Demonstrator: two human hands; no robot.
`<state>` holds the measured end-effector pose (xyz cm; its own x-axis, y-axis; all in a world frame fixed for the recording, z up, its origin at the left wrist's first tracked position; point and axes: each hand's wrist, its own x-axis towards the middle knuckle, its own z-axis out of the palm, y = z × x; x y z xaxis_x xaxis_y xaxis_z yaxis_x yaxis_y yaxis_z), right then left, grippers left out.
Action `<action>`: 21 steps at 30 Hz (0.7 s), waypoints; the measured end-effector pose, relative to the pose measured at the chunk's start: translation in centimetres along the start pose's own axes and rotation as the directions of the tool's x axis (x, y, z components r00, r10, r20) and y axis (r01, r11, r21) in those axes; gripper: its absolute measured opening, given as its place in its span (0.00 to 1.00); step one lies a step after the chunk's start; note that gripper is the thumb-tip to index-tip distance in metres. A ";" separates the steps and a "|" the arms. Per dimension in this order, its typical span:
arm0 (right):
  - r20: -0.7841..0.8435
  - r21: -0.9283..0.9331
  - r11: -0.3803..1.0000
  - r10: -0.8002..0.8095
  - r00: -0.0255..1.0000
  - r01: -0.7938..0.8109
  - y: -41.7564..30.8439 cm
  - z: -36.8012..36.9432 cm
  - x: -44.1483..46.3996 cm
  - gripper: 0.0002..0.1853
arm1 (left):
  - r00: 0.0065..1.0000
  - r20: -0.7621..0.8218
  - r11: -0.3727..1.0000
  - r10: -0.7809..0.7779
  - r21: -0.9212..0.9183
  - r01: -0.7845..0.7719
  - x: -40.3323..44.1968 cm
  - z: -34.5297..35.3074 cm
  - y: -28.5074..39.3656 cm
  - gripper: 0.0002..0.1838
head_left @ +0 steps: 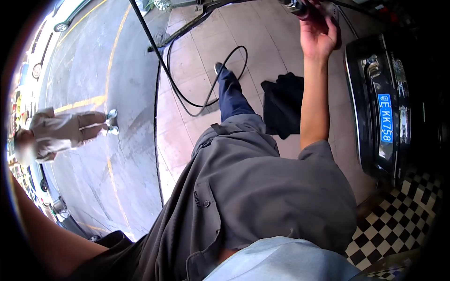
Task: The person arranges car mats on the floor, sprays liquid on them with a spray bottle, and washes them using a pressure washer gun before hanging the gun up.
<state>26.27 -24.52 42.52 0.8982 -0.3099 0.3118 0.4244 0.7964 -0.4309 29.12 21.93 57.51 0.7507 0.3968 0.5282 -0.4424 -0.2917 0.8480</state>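
Observation:
My right hand (319, 38) is stretched far forward at the top right edge, its palm turned towards me and its fingers curled round a dark object. A metal-looking tip (296, 6) shows beside the fingers; the frame edge and shadow hide the rest, so its kind is unclear. Beside that forearm lies a crumpled black cloth (285, 105) on the tiles. My left arm (51, 239) reaches out at the lower left, and its hand is outside the picture.
A black hose (243, 61) loops over the pinkish tiled floor (192, 51) near my foot. To the right stands a dark car (368, 107) with a blue number plate (385, 118). A person (65, 129) stands on the asphalt at left. Checkered tiles (386, 227) lie lower right.

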 end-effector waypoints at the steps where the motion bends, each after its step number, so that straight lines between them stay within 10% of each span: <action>1: 0.090 0.105 0.989 0.096 0.991 -0.106 2.8 -2.4 3.1 0.13 | 1.000 -0.002 1.000 0.012 0.010 -0.012 3.0 0.5 -1.7 0.12; 5: 0.142 0.263 0.941 0.183 0.973 -0.215 14.5 -7.1 13.0 0.12 | 0.998 -0.024 0.998 0.064 0.028 -0.064 16.8 3.5 -9.1 0.12; 12: -0.352 0.096 0.949 0.315 0.881 -0.301 26.5 -12.6 26.9 0.14 | 0.999 0.031 0.998 0.028 -0.052 -0.027 39.4 8.7 -24.3 0.14; 14: -0.429 0.062 0.937 0.335 0.839 -0.343 28.7 -12.9 32.7 0.11 | 0.953 -0.195 0.972 -0.230 0.003 0.235 39.2 12.7 -26.4 0.09; 16: -0.506 -0.022 0.924 0.319 0.801 -0.382 30.1 -11.2 38.0 0.11 | 0.937 -0.028 0.880 -0.348 -0.355 0.316 43.4 12.3 -33.2 0.05; 21: -0.493 -0.066 0.908 0.330 0.805 -0.413 32.9 -12.6 47.7 0.14 | 0.871 -0.135 0.821 -0.473 -0.426 0.380 44.4 16.4 -39.3 0.08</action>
<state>84.56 -19.60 32.56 0.9195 -0.2427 -0.3092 0.0219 0.8170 -0.5762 87.89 36.79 46.95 0.7968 0.6008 0.0643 -0.2868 0.2824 0.9154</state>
